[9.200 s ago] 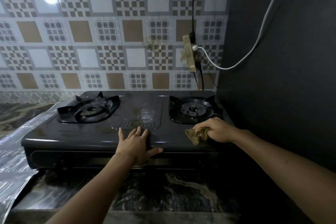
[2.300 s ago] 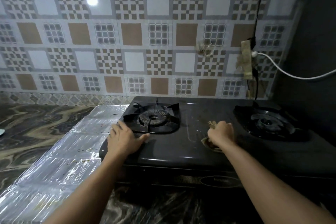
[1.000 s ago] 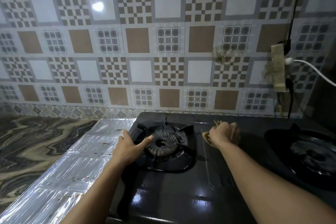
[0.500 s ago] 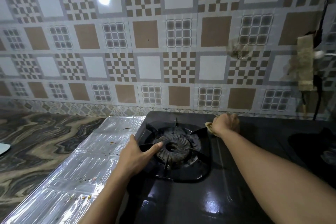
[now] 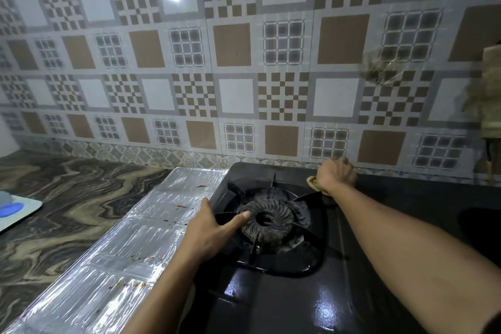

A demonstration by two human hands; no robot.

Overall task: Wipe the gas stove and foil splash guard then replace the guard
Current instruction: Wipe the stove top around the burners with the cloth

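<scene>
Right hand (image 5: 336, 175) is reaching farther back, bunching cloth (image 5: 314, 183) at stove's (image 5: 284, 304) rear edge.
Left hand (image 5: 210, 230) is lying spread at burner's (image 5: 267, 221) nine o'clock; foil guard (image 5: 113, 255) is awaiting wiping.

Over the sequence, the right hand (image 5: 335, 177), gripping the crumpled tan cloth (image 5: 314, 183), has travelled from the front right of the black two-burner gas stove (image 5: 284, 304) to its rear edge. The left hand (image 5: 210, 230) has shifted from the front-centre panel to the stove's left side.

Foil guard (image 5: 108, 257) flat on counter (image 5: 54, 198), just left of stove (image 5: 298, 301), below tiled wall (image 5: 244, 62).
</scene>
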